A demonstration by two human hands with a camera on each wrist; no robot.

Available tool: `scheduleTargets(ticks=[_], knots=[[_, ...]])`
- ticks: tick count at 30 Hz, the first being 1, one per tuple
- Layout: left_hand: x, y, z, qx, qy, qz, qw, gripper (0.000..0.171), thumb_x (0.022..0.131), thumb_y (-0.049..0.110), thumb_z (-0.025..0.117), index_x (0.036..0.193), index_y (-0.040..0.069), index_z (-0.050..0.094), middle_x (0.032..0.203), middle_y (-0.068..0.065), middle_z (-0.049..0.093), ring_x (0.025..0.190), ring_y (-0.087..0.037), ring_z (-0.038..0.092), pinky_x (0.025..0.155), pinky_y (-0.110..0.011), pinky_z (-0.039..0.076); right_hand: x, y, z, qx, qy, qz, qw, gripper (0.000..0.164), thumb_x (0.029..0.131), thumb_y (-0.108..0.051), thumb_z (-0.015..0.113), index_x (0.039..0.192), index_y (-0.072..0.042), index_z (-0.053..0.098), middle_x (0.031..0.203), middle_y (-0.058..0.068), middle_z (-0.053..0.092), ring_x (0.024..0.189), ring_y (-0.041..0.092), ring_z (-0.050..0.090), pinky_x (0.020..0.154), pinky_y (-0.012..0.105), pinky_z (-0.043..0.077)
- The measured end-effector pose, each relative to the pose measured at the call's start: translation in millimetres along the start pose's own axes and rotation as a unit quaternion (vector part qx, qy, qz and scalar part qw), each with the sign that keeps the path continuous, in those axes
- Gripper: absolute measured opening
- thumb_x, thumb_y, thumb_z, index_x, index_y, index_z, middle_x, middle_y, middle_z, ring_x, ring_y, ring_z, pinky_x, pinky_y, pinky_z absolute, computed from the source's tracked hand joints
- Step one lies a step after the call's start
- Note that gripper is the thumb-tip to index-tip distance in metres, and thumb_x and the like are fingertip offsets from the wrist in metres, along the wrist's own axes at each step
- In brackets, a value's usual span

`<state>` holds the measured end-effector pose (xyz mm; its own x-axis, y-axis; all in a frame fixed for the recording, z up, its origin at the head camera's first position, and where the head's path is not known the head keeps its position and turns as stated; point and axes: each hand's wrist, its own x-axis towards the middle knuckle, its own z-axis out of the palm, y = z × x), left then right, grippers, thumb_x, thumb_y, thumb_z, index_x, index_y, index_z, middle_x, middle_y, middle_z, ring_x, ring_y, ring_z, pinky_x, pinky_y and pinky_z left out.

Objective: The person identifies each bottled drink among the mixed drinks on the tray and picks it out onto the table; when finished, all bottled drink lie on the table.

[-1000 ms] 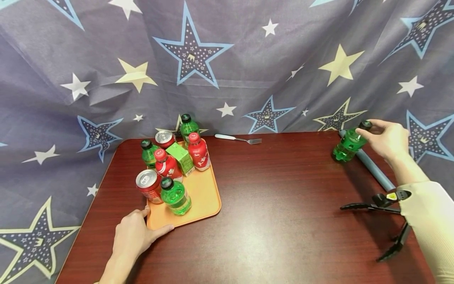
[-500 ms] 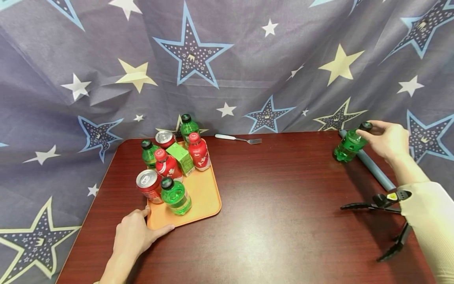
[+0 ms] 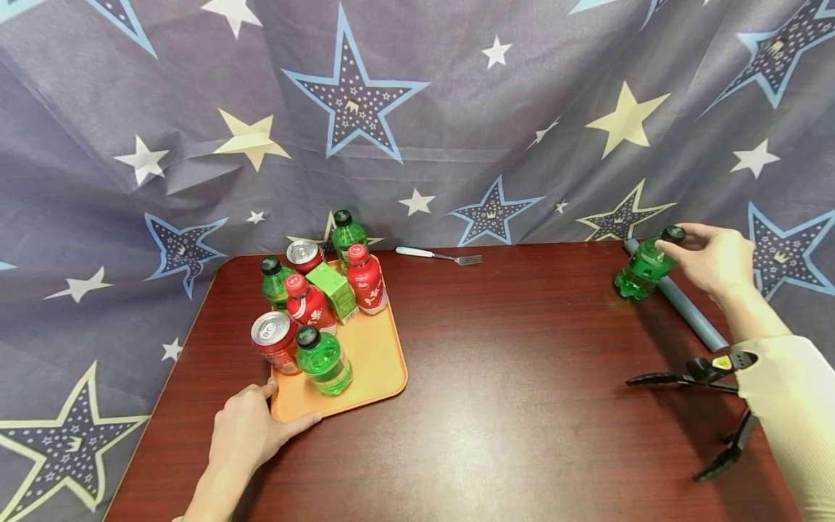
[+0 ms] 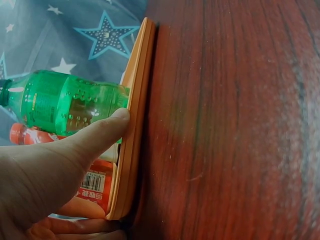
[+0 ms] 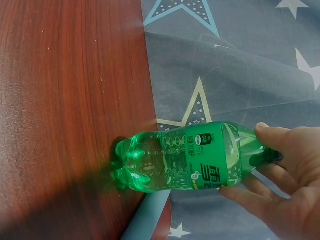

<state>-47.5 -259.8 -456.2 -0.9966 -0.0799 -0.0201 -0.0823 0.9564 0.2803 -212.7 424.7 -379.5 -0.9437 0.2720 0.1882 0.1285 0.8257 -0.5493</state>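
My right hand pinches a green soda bottle by its neck, just under the black cap. The bottle leans a little, its base right at the tabletop at the far right. On the left, my left hand holds the near-left corner of an orange tray, thumb along the front rim and fingers at the side. Standing on the tray are a green bottle, a red can, two red bottles, one of them a red bottle at the right edge, and a green carton.
Behind these stand another red can and two more green bottles, one a green bottle. A fork with a white handle lies by the back edge. A grey-blue tube lies beside the right hand. A star-patterned cloth hangs behind the table.
The right hand and its green bottle have shifted very slightly right and nearer. The left hand and the tray have stayed in place.
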Motion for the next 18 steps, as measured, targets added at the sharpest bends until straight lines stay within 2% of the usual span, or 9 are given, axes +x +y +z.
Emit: scheduleTargets(ticks=[7, 13, 18], knots=[[1.5, 0.3, -0.7, -0.001, 0.000, 0.002, 1.0000, 0.097, 0.065, 0.076, 0.088, 0.120, -0.002, 0.073, 0.092, -0.025, 0.072, 0.085, -0.048, 0.070, 0.073, -0.063, 0.056, -0.8, 1.5, -0.3, -0.005, 0.000, 0.002, 1.000, 0.062, 0.101, -0.041, 0.071, 0.139, 0.008, 0.064, 0.123, 0.034, 0.067, 0.059, -0.038, 0.031, 0.117, 0.065, 0.032], [2.1, 1.2, -1.6, -0.001, -0.007, -0.003, 1.0000, 0.099, 0.065, 0.076, 0.088, 0.122, -0.003, 0.072, 0.092, -0.025, 0.072, 0.085, -0.047, 0.070, 0.074, -0.063, 0.056, -0.3, 2.6, -0.3, 0.001, 0.001, -0.002, 1.000, 0.061, 0.100, -0.040, 0.073, 0.135, 0.009, 0.066, 0.117, 0.032, 0.071, 0.059, -0.038, 0.033, 0.118, 0.066, 0.028], [2.0, 1.5, -2.1, -0.001, -0.013, -0.006, 0.9999, 0.100, 0.065, 0.077, 0.088, 0.124, -0.003, 0.071, 0.093, -0.026, 0.072, 0.087, -0.048, 0.070, 0.076, -0.064, 0.056, -1.1, 1.9, -0.6, 0.005, 0.000, 0.003, 1.000, 0.061, 0.099, -0.042, 0.073, 0.134, 0.008, 0.067, 0.117, 0.032, 0.071, 0.059, -0.037, 0.034, 0.117, 0.066, 0.030]])
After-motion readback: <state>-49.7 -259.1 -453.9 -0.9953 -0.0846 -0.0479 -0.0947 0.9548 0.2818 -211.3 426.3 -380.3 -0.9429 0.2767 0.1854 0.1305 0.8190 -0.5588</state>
